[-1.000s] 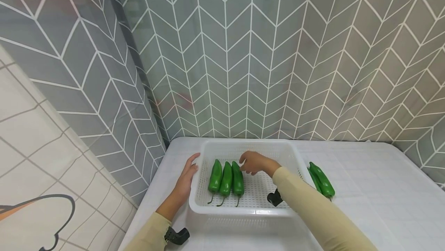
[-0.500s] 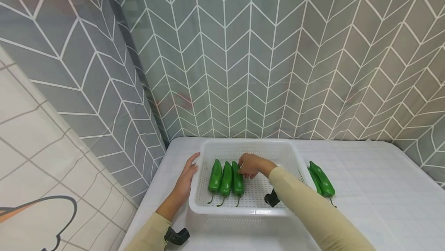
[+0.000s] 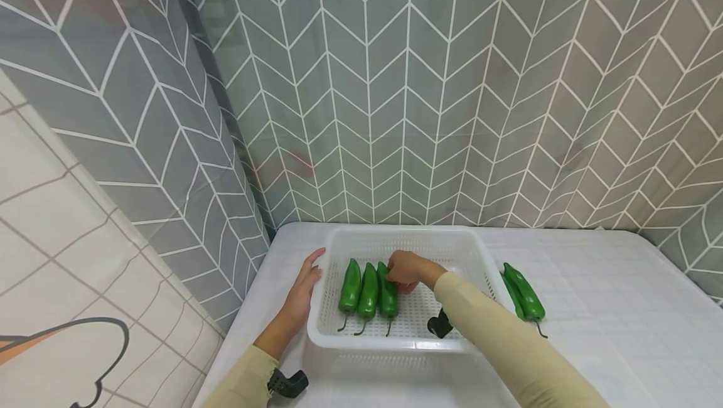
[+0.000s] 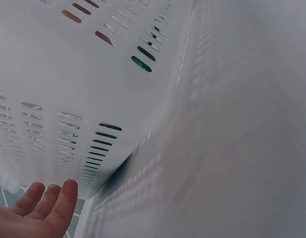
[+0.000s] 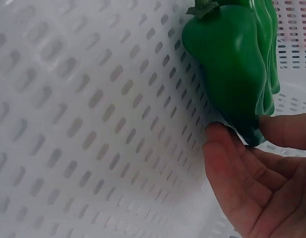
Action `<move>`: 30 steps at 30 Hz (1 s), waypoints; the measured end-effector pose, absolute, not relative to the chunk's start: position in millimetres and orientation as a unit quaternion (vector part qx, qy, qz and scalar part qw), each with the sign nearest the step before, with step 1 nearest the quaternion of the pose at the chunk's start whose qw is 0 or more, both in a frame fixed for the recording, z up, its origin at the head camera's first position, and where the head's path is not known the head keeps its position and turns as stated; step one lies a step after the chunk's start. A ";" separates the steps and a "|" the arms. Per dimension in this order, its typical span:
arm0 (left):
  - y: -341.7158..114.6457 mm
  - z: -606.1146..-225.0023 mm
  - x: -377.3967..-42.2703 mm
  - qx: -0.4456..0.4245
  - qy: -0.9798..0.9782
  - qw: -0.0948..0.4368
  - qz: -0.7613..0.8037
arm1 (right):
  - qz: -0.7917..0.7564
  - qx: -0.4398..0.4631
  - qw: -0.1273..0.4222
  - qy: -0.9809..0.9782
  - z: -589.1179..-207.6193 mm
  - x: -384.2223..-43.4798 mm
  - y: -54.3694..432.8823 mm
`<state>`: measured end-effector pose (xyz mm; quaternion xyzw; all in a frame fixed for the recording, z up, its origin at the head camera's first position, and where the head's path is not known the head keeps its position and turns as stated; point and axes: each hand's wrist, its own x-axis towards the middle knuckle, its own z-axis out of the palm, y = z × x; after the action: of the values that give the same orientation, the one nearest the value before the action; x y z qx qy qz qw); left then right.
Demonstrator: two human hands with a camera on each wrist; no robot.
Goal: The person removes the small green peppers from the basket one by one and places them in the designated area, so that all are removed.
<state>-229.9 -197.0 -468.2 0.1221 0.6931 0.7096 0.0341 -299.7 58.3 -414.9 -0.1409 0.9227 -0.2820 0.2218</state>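
Note:
Three long green peppers lie side by side in a white perforated basket point(image 3: 446, 344): a left one point(image 3: 350, 289), a middle one point(image 3: 368, 292) and a right one point(image 3: 388, 301). Their stems point toward the person. My right hand point(image 3: 408, 268) pinches the tip of the right pepper between thumb and fingers; the right wrist view shows this pepper point(image 5: 227, 54) from its stem to the pinched end. Along the basket's left wall, my left hand point(image 3: 302, 289) has its fingers extended at the rim. Those fingers appear below the slotted basket side point(image 4: 68, 89) in the left wrist view.
Two more green peppers point(image 3: 525, 295) lie on the white tablecloth point(image 3: 615, 307) to the right of the basket, one partly hidden by the other. Behind the table hangs a grey patterned curtain point(image 3: 384, 113). A black wrist camera point(image 3: 288, 384) sits at the left sleeve.
My right hand has moved slightly left and closed its fingers on the tip of the right pepper. The left hand and basket stay in place.

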 end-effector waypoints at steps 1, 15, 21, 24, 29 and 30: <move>-196.9 -467.8 -229.6 0.120 0.694 0.034 0.709 | -0.283 -0.140 0.222 0.923 -415.1 -299.7 58.1; -197.4 -469.9 -231.2 0.127 0.687 0.038 0.714 | -0.302 -0.133 0.227 0.916 -414.2 -302.0 58.7; -196.5 -468.1 -230.8 0.128 0.683 0.037 0.718 | -0.317 -0.124 0.227 0.912 -410.3 -301.4 60.4; -196.1 -467.3 -229.9 0.126 0.685 0.036 0.717 | -0.315 -0.121 0.225 0.914 -407.7 -300.4 60.6; -196.4 -467.9 -229.9 0.127 0.685 0.037 0.716 | -0.312 -0.124 0.223 0.915 -404.6 -298.9 61.8; -196.5 -468.1 -229.9 0.127 0.685 0.038 0.716 | -0.313 -0.125 0.223 0.915 -404.3 -299.0 62.1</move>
<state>-229.9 -196.5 -468.1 0.1272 0.6852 0.7162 0.0378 -299.0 62.1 -404.3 -0.1249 0.9146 -0.3133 0.2230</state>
